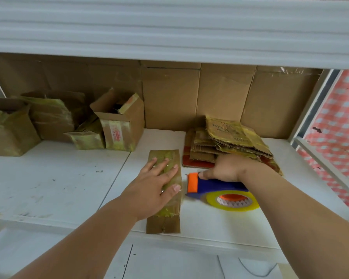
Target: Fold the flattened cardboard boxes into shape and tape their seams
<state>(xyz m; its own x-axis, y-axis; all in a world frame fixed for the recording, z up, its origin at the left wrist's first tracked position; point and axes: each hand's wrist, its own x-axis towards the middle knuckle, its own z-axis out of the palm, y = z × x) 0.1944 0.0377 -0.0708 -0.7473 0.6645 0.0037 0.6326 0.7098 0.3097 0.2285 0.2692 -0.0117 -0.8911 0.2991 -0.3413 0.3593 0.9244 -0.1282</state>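
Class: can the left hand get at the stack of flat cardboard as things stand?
Probably not easily. The left hand presses flat on the taped box, and the right hand with the tape dispenser lies between it and the stack of flat cardboard.

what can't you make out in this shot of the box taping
Head view only:
- Tape dispenser handle: covered by the right hand.
- Box top seam: partly under the left hand.
- Open carton contents: in shadow.
- Flattened stack print: too small.
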